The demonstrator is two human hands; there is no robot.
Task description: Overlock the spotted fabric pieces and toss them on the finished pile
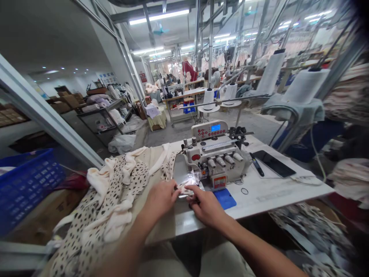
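Note:
Both my hands are at the needle area of a white overlock sewing machine (pixel 227 159), whose lamp lights the spot. A small piece of pale fabric (pixel 186 188) lies between them at the presser foot. My left hand (pixel 163 198) pinches its left edge, fingers closed. On its right side my right hand (pixel 206 204) has the index finger stretched onto the fabric and the other fingers curled, gripping its near edge. Left of the machine, black-spotted cream fabric (pixel 100 204) with white fluffy trim lies heaped over the table's edge.
On the white table (pixel 265 188) to the right lie a phone (pixel 273 163), a dark cutter-like tool (pixel 256 165) and a black ring (pixel 244 191). A blue plate (pixel 225 199) sits before the machine. Thread cones (pixel 307 86) stand behind. A blue basket (pixel 29 184) is at left.

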